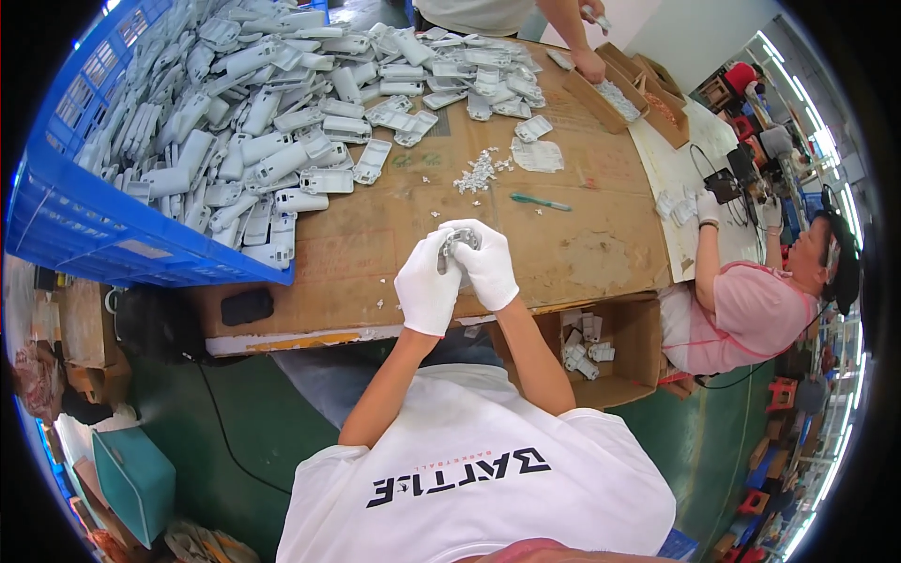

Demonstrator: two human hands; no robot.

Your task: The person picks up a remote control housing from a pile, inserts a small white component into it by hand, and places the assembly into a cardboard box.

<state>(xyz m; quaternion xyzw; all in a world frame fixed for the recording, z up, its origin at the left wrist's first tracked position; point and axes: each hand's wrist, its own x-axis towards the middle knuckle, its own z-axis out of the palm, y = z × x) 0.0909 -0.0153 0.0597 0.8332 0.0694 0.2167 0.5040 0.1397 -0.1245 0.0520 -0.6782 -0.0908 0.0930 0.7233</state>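
Observation:
My left hand (425, 289) and my right hand (492, 270), both in white gloves, are close together above the near part of the cardboard-covered table (347, 253). Between them they grip a small grey plastic casing (459, 241), their fingers wrapped round it. Most of the casing is hidden by the gloves, so its details are hard to make out. Just beyond my hands lies a loose heap of tiny white plastic pieces (480, 173). A green pen (541, 202) rests to the right of that heap.
A large pile of grey casings (272, 122) spills from a tipped blue crate (141, 225) at left. An open cardboard box (633, 361) holding several casings sits below the table edge. Across the table, a person's hand (589, 66) touches a parts box (605, 98); another person (751, 305) works at right.

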